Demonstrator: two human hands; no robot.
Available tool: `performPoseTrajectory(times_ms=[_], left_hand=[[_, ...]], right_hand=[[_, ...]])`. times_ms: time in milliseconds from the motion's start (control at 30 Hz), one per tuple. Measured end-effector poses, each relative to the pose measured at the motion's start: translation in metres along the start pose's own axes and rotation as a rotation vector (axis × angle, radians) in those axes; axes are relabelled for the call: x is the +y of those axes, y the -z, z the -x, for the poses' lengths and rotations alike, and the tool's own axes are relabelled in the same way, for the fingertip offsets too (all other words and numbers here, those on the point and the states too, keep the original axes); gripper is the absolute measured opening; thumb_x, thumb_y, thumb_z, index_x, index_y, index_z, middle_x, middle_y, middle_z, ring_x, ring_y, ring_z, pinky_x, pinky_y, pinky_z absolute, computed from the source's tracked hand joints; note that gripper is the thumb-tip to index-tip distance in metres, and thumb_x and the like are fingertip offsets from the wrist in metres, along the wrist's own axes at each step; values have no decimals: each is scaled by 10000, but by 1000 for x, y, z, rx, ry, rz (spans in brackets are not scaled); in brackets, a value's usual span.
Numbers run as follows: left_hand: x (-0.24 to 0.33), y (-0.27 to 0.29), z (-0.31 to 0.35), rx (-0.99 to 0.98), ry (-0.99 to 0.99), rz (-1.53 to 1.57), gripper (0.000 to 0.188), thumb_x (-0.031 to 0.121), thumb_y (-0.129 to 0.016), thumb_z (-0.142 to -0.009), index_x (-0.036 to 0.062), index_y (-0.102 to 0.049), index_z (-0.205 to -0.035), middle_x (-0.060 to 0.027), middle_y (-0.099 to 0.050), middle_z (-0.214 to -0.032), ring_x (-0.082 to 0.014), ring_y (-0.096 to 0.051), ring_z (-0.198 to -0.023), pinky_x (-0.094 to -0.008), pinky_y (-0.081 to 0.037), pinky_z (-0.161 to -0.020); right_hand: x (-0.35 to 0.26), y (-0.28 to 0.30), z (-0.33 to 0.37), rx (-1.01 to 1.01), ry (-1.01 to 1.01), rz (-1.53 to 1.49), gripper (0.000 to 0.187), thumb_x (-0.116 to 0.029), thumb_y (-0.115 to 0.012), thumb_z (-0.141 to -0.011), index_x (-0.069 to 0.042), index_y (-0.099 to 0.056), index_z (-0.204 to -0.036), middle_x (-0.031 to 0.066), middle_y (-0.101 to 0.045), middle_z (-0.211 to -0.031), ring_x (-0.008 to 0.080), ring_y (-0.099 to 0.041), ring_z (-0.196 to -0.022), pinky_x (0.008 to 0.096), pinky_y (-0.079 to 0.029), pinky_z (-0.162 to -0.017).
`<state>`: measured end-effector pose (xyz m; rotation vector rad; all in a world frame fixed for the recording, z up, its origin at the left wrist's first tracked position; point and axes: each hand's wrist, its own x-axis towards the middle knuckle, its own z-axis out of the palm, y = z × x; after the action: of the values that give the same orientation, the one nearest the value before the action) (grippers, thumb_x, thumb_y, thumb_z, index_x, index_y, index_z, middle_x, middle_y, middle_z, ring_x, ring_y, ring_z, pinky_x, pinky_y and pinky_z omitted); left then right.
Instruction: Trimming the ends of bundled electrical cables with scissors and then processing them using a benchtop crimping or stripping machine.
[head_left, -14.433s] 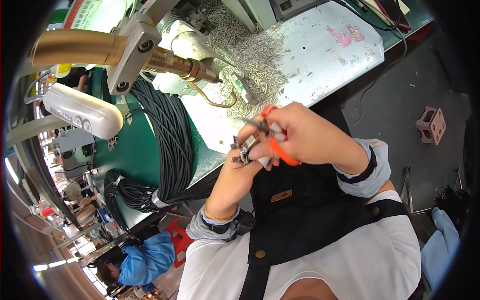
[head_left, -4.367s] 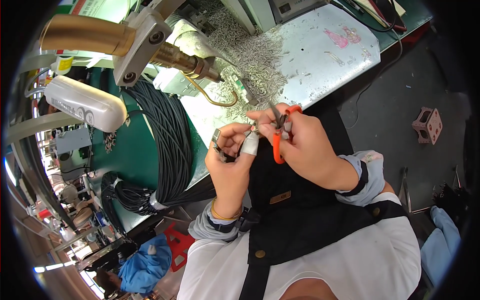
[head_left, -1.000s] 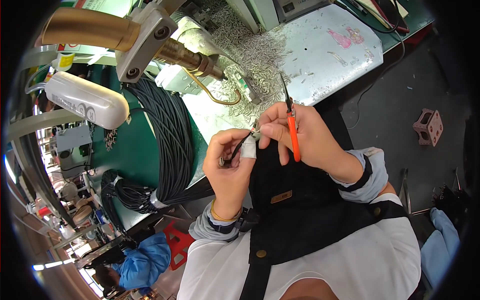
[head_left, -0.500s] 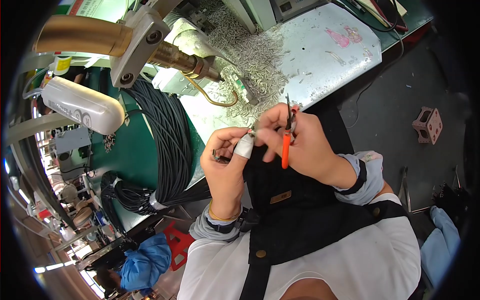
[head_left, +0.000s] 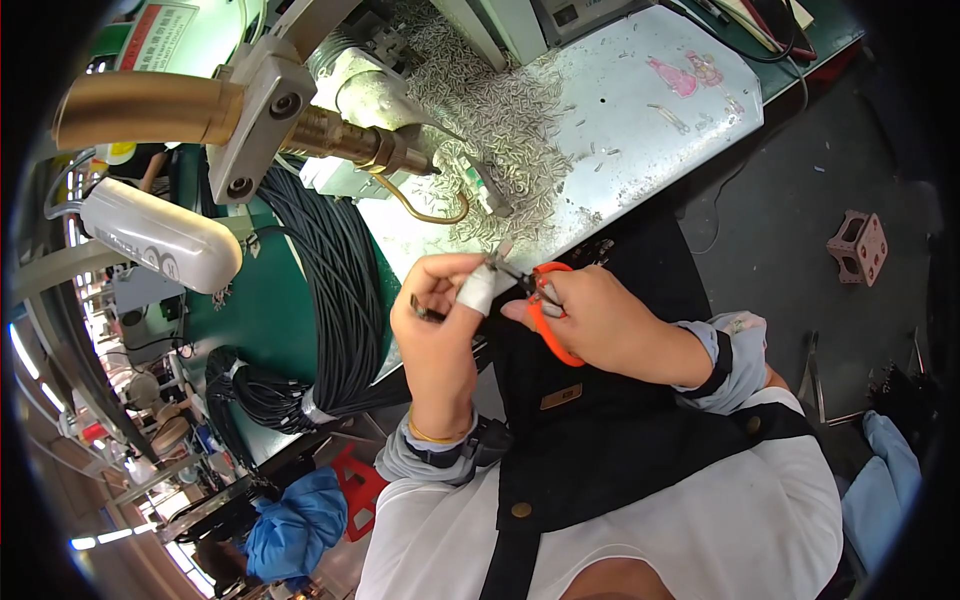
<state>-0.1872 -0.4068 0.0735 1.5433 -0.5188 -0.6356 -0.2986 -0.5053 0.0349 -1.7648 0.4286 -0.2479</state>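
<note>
My left hand (head_left: 436, 345) is closed above the near edge of the metal plate, with a white wrap (head_left: 476, 290) around its thumb. It pinches a black cable (head_left: 426, 311), part of which shows in the curled palm; the end at the fingertips is too small to make out. My right hand (head_left: 605, 325) is closed around orange-handled pliers (head_left: 549, 330). Their dark jaws point left and meet the left fingertips. I cannot tell whether the jaws grip the cable end.
Small metal pieces (head_left: 520, 120) lie heaped on the plate (head_left: 640, 120) beneath a machine with a nozzle (head_left: 400, 155). A lamp (head_left: 160, 235) hangs at left. A black cable coil (head_left: 340, 290) lies on the green table. At right stands a pink stool (head_left: 857, 247).
My right hand has turned the pliers from upright to pointing left, bringing their jaws to the left fingertips. My left hand has shifted slightly left.
</note>
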Motion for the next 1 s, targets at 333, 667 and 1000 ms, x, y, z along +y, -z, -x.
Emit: performPoseTrajectory(times_ms=[333,667,1000], left_hand=[[-7,6,-55,-42,270,297,114,37,-585,-772,29,-561,-883,61,-409,-585,-1,-266,-407,-167,-173,-377],[-4,15,-67,-151,338,287,110,60,-612,-758,34,-554,-848,59,-422,-576,-7,-275,-409,-166,-173,-370],[-2,13,-63,-109,275,223,122,70,-626,-747,29,-542,-825,47,-443,-590,-13,-315,-429,-162,-208,-379]], right_hand=[[-12,20,-45,295,-39,-262,221,-178,-563,-825,23,-484,-780,27,-483,-539,92,-459,-402,225,-368,-381],[-10,30,-72,169,-26,-221,181,-153,-490,-850,23,-475,-811,27,-469,-537,69,-441,-404,215,-368,-372],[-8,29,-73,189,0,-191,183,-151,-492,-844,2,-439,-760,15,-456,-526,66,-440,-411,218,-364,-372]])
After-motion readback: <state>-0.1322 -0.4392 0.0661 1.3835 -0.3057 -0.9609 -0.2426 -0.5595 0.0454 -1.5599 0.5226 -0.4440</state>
